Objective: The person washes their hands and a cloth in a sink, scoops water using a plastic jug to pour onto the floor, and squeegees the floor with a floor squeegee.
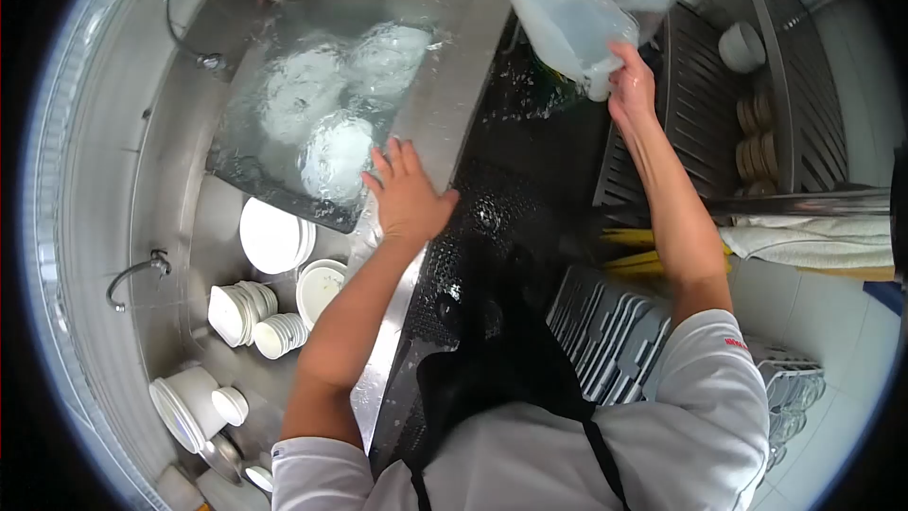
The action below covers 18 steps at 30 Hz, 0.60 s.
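head view: my right fingers [619, 85] curl closed around the translucent container's [567, 14] edge; my left hand [411, 194], fingers spread and gripping nothing, hovers beside the water-filled sink [232, 123].

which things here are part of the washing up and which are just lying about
Probably part of it:
translucent container, held in the right hand
water-filled basin, near the left hand
stacked bowls

Seemingly just lying about:
white cloth
glasses
yellow items, too blurred to name
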Tool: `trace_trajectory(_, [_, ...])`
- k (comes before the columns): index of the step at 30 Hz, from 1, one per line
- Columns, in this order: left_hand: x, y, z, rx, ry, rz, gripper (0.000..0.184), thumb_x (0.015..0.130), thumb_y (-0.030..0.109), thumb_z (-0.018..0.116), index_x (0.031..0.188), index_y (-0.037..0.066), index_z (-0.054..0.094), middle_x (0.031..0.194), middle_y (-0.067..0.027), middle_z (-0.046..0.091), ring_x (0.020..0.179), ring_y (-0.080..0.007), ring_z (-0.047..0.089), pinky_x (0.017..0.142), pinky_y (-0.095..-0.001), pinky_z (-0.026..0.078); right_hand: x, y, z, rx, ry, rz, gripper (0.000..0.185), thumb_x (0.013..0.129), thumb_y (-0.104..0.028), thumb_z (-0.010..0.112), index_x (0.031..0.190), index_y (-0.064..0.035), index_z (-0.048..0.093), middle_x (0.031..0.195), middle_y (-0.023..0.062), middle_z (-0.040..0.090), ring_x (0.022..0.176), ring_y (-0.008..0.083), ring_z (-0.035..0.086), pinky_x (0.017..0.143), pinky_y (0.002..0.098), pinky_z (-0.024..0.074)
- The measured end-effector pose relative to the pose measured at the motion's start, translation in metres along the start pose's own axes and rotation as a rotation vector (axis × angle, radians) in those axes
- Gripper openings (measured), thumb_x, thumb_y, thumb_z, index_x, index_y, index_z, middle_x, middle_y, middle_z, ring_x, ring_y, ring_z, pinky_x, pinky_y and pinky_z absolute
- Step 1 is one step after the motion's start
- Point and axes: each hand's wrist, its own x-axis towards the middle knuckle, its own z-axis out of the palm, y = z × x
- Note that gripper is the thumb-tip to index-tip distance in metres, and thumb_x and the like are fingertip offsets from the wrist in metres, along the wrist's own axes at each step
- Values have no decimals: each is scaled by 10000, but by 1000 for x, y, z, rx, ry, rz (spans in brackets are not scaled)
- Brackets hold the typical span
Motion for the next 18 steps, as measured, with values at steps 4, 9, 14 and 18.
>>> trace_trajectory(4, [2,5,2,34,-6,-23,984,701,343,727,1434,-37,192,1524,-218,181,1416,-443,71,1124,-586,81,32,72,-135,-78,314,70,193,719,-168,662,799,6,640,725,19,526,668,125,469,622,263,386])
trace_trajectory(9, [13,8,10,28,4,-30,1034,644,291,727,1445,-40,162,1519,-217,202,1414,-452,84,1126,-571,83,60,162,-249,-225,534,37,235,714,-174,647,798,45,630,748,-2,546,703,140,472,682,286,392])
trace_trajectory(14, [27,13,15,-42,26,11,1092,540,221,679,1462,-40,155,1499,-248,235,1415,-438,108,1152,-473,80,119,267,-345,-1068,290,130,339,750,-324,628,734,15,628,648,93,552,631,198,481,655,343,415])
trace_trajectory(18, [31,6,29,-188,22,53,1125,530,197,665,1475,-43,105,1532,-209,167,1427,-343,122,1153,-408,61,167,355,-326,-1513,-33,215,479,763,-500,604,848,-37,694,856,176,647,846,334,614,802,413,437])
